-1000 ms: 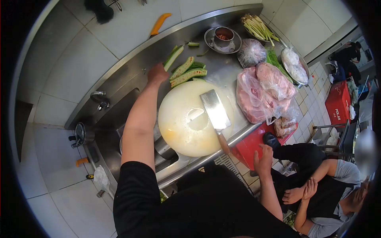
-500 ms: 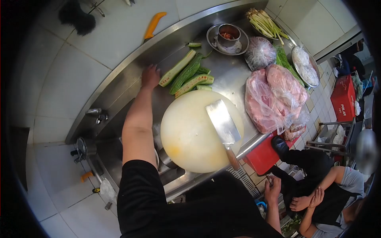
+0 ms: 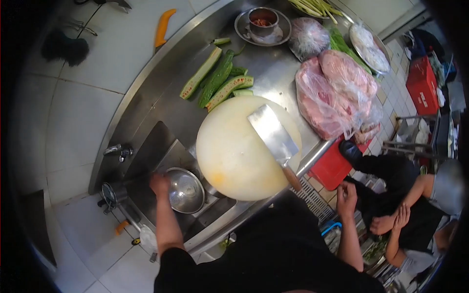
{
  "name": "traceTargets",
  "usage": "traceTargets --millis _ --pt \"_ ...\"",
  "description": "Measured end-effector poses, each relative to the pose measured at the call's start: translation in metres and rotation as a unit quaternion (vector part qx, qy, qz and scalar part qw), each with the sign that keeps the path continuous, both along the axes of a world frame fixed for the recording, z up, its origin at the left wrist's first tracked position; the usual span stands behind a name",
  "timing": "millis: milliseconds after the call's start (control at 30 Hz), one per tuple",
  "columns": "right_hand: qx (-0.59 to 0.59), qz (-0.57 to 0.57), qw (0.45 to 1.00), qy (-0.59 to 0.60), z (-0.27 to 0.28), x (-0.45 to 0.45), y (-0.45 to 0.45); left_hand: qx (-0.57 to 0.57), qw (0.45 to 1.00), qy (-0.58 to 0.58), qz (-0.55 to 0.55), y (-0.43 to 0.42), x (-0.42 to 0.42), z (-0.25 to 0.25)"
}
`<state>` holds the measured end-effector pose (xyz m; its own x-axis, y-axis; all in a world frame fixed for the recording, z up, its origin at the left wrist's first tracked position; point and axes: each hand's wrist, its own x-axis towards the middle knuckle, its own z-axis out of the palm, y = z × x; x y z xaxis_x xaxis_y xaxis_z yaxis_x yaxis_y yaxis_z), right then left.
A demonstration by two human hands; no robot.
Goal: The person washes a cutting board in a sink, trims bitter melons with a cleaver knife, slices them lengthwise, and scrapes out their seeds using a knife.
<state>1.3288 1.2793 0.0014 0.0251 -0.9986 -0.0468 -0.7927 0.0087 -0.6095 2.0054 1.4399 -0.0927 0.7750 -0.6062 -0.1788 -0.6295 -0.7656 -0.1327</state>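
My left hand is over the sink at the left rim of a round metal bowl; its fingers are blurred, and I cannot tell whether they grip the rim. My right hand is raised beyond the counter's front edge, fingers curled closed, with whatever may be inside hidden. A cleaver with a wooden handle lies flat on the round white chopping board, its handle overhanging the edge. Behind the board, cut and whole bitter gourds rest on the steel counter.
Bagged raw meat occupies the counter's right side. A small metal pot stands on a plate at the back. The tap is left of the sink. A co-worker's crossed hands show at right, near a red box.
My left hand has moved from beside the bitter gourds back to the bowl in the sink, which is now in plain view. My right hand stays curled; the whole view has shifted.
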Motion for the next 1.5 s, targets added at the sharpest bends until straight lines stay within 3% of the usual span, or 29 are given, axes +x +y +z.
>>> traceTargets --millis 67,133,167,267,367,467,533,600,667,700,767,800,867,933,1000,1033,1100,1133,1200,1300,1333,1400,1467,1500 --pt "0.005 -0.003 1.000 -0.015 0.015 0.023 -0.018 0.005 1.000 -0.004 0.030 0.020 -0.009 -0.006" --pt "-0.007 0.039 0.999 -0.013 0.021 0.043 -0.031 -0.064 0.979 0.127 0.146 0.034 -0.011 -0.006" --pt "-0.013 0.050 0.999 -0.016 0.025 0.056 -0.037 -0.072 0.977 0.124 0.156 0.034 -0.005 -0.006" --pt "-0.027 0.093 0.994 -0.046 0.038 0.090 -0.040 -0.256 0.958 0.111 0.072 0.011 0.020 -0.003" --pt "-0.025 0.148 0.988 -0.023 0.049 0.102 -0.025 -0.343 0.926 0.148 0.049 -0.033 0.024 0.037" --pt "-0.008 0.134 0.991 -0.024 0.048 0.096 0.002 -0.358 0.926 0.121 0.012 -0.046 0.055 0.035" --pt "-0.002 0.113 0.993 -0.015 0.051 0.087 0.021 -0.468 0.855 0.167 0.146 -0.036 0.105 0.018" --pt "0.031 0.056 0.997 -0.032 0.057 0.074 0.043 -0.519 0.812 0.071 0.259 -0.020 0.168 0.000" --pt "0.000 0.050 0.999 -0.015 0.063 0.063 0.063 -0.620 0.686 0.083 0.372 -0.024 0.184 0.017" --pt "0.006 0.033 0.999 -0.003 0.063 0.054 0.073 -0.618 0.689 0.090 0.368 -0.020 0.200 0.014" --pt "0.023 -0.004 1.000 -0.002 0.069 0.045 0.093 -0.542 0.699 0.375 0.278 0.002 0.255 -0.010" --pt "0.025 -0.008 1.000 0.001 0.069 0.041 0.104 -0.538 0.700 0.379 0.277 0.012 0.267 -0.018" --pt "0.046 -0.044 0.998 0.016 0.061 0.024 0.125 -0.519 0.663 0.439 0.312 0.019 0.276 -0.030" --pt "0.024 -0.053 0.998 0.033 0.059 0.011 0.143 -0.546 0.573 0.537 0.293 0.022 0.266 -0.036" --pt "0.032 -0.001 0.998 0.059 0.055 0.011 0.155 -0.560 0.552 0.564 0.252 0.027 0.283 -0.057" --pt "0.061 -0.025 0.997 0.047 0.056 0.016 0.160 -0.557 0.561 0.565 0.238 0.016 0.281 -0.041" --pt "0.082 -0.030 0.995 0.052 0.065 0.031 0.163 -0.555 0.570 0.499 0.343 0.007 0.250 -0.016" --pt "0.081 -0.023 0.995 0.059 0.069 0.038 0.160 -0.555 0.571 0.502 0.338 0.005 0.259 -0.017" --pt "0.059 0.009 0.996 0.064 0.072 0.052 0.152 -0.503 0.539 0.510 0.443 -0.004 0.273 -0.020" --pt "0.019 0.083 0.993 0.077 0.084 0.087 0.125 -0.571 0.500 0.514 0.399 -0.008 0.287 -0.061" --pt "0.003 0.123 0.989 0.087 0.091 0.104 0.113 -0.577 0.496 0.518 0.391 -0.023 0.271 -0.042" --pt "0.016 0.156 0.986 0.053 0.099 0.146 0.082 -0.683 0.275 0.392 0.552 -0.059 0.195 0.008" --pt "0.025 0.183 0.980 -0.074 0.079 0.192 0.048 -0.706 0.200 0.446 0.513 -0.090 0.161 -0.008" --pt "0.053 0.215 0.972 -0.077 0.080 0.225 0.029 -0.672 0.213 0.545 0.453 -0.108 0.142 -0.011"
